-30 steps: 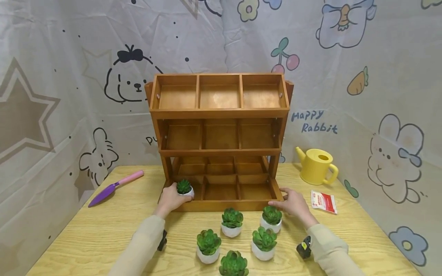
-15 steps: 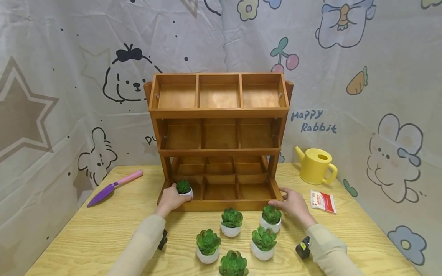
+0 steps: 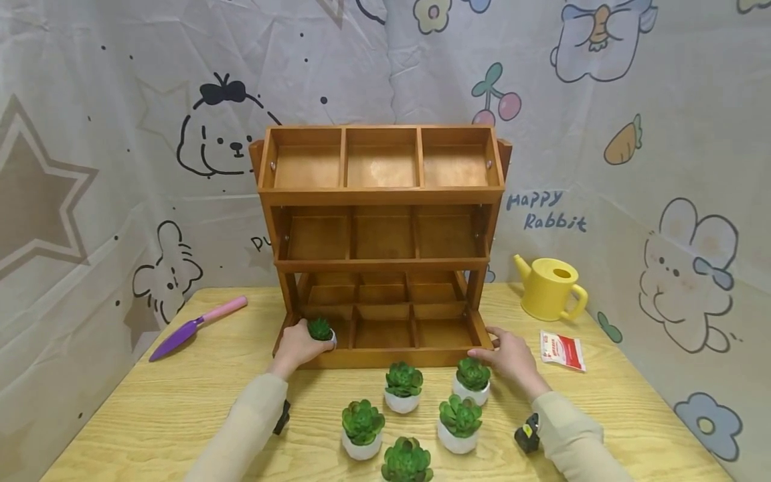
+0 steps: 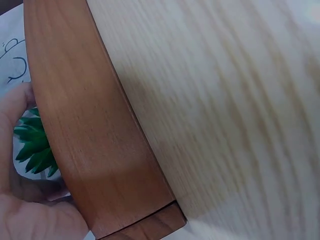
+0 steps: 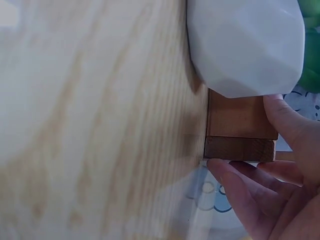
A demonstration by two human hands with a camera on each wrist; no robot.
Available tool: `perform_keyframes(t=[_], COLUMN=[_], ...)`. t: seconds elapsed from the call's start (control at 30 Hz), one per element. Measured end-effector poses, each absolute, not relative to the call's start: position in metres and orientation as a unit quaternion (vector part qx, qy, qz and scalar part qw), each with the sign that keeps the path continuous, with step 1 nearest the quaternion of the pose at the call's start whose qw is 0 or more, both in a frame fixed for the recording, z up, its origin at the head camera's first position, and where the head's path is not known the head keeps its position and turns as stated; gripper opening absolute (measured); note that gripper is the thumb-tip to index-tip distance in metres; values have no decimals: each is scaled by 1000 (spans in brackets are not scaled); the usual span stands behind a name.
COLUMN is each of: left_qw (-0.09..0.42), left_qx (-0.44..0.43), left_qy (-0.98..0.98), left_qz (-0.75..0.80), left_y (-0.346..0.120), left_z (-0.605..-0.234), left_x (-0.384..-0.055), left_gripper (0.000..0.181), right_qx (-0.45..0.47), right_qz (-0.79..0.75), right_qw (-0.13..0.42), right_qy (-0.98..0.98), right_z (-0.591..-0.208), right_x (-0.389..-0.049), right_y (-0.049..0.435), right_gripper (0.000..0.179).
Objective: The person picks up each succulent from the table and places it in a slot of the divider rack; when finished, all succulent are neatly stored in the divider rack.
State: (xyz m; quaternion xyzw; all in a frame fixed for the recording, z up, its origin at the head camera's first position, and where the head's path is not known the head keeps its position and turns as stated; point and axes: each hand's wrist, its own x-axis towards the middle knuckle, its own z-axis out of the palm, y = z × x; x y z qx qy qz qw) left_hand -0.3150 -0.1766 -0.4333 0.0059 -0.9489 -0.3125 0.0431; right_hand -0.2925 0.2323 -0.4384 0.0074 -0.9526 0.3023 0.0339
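My left hand [image 3: 299, 347] holds a small potted succulent [image 3: 320, 329], spiky green in a white pot, in the bottom tier's left compartment. In the left wrist view the succulent's leaves [image 4: 34, 142] show between thumb and fingers, partly behind the front board [image 4: 95, 115]; the pot is mostly hidden. My right hand [image 3: 510, 355] grips the front right corner of the brown wooden tiered shelf [image 3: 385, 198]. In the right wrist view its thumb lies over the board [image 5: 240, 117] and its fingers lie along the end, beside a white pot [image 5: 247, 45].
Several more succulents in white pots stand in front of the shelf, among them one [image 3: 472, 380] close to my right hand. A yellow watering can [image 3: 549, 288] and a red-white packet [image 3: 563, 351] are at right. A purple trowel with pink handle [image 3: 197, 328] lies at left.
The succulent in my left hand has sunk slightly lower into the left compartment. My right hand stays on the shelf corner. The head view has shifted a little.
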Motion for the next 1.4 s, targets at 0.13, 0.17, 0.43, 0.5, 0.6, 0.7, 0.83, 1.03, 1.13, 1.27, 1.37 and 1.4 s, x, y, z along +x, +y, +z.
perform_keyframes(t=[0.13,0.17,0.43,0.5,0.6,0.7,0.83,1.03,1.13,1.27,1.37,1.4], left_qw=[49,49,41,40,40,47,66,134,166,186,166,156], left_qx=[10,10,16,18,20,14,6,0,-20,-81,-131,-148], left_qy=[-947,-947,-946,-946,-947,-948,-947,-934,-925,-917,-916,-915], left_qz=[-317,-319,-322,-322,-319,-315,-315,-330,-340,-343,-342,-341], left_y=[-176,-176,-176,-176,-177,-177,-176,-173,-170,-163,-158,-156], left_z=[-434,-435,-434,-434,-434,-434,-435,-425,-413,-401,-398,-399], left_x=[-316,-316,-314,-313,-312,-312,-310,-305,-297,-276,-257,-252], left_gripper=[62,61,65,66,67,69,71,76,75,66,57,56], right_qx=[9,9,8,12,13,11,8,9,8,10,12,12], right_qz=[296,296,298,296,293,292,296,298,302,308,307,307], right_qw=[36,36,33,32,32,31,28,34,34,34,38,39], right_qy=[-955,-955,-954,-955,-955,-956,-955,-954,-953,-951,-951,-951], right_z=[-438,-438,-440,-440,-439,-439,-439,-441,-442,-442,-443,-444], right_x=[-292,-292,-294,-294,-295,-294,-294,-294,-293,-293,-294,-295], right_y=[233,232,232,232,232,232,232,234,234,234,234,234], right_gripper=[80,81,83,83,83,83,82,81,82,83,85,86])
